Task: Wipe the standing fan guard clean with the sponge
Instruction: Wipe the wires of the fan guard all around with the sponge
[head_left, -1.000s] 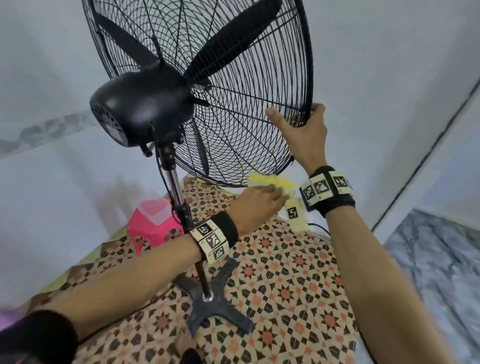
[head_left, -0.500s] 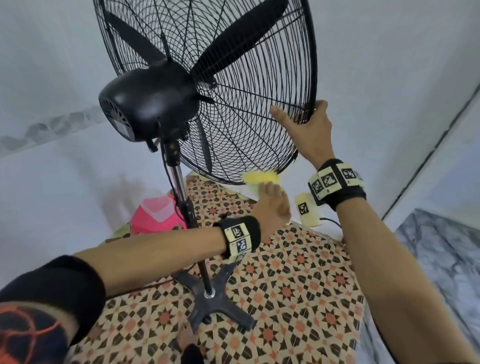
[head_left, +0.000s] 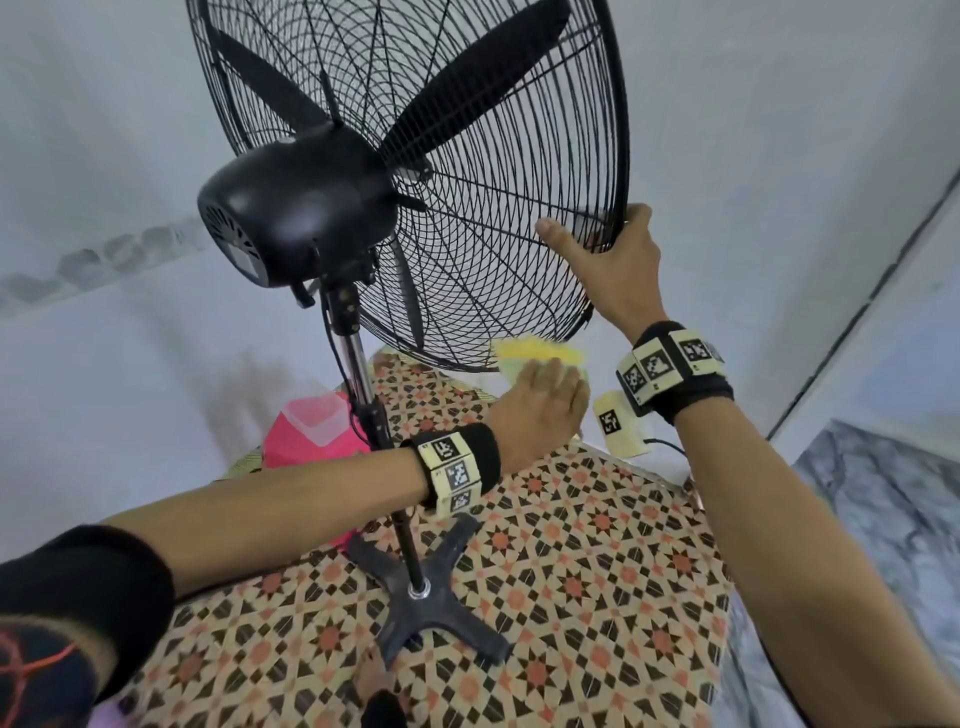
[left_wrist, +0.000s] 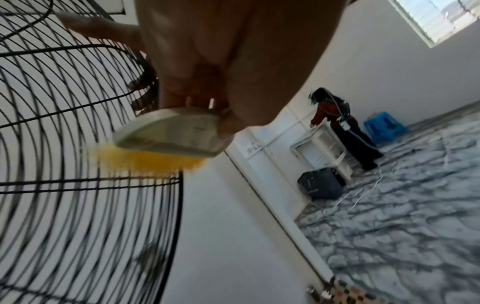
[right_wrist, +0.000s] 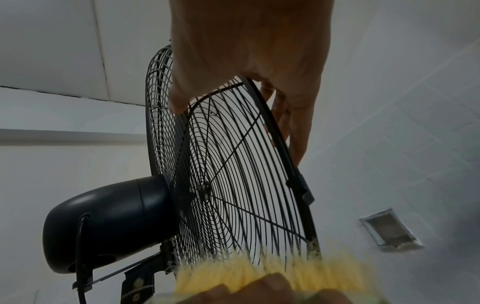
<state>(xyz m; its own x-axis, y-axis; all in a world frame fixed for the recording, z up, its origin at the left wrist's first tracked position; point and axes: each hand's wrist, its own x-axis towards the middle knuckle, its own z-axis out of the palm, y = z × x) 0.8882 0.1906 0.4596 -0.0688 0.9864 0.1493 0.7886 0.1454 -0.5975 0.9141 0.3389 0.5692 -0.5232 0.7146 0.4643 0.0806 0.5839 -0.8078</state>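
The black wire fan guard (head_left: 493, 171) stands tilted on its pole, seen from behind the motor housing (head_left: 296, 208). My left hand (head_left: 545, 400) grips a yellow sponge (head_left: 540, 353) and presses it against the guard's lower rim. In the left wrist view the sponge (left_wrist: 166, 144) shows a pale backing with yellow fibres on the wires (left_wrist: 78, 164). My right hand (head_left: 608, 254) holds the guard's right rim, thumb on the rear wires and fingers (right_wrist: 293, 123) round the front. The sponge (right_wrist: 246, 271) lies against the guard's bottom edge (right_wrist: 233, 174).
The fan's cross base (head_left: 426, 592) stands on a patterned mat (head_left: 597, 571) by a white wall. A pink plastic stool (head_left: 311, 426) sits behind the pole. A pale tagged box (head_left: 618, 423) with a cable lies near the wall. Far off, a person (left_wrist: 337, 127) bends over a white shelf.
My left hand has slid the sponge a little to the right along the guard's lower rim. The right hand keeps its hold on the rim.
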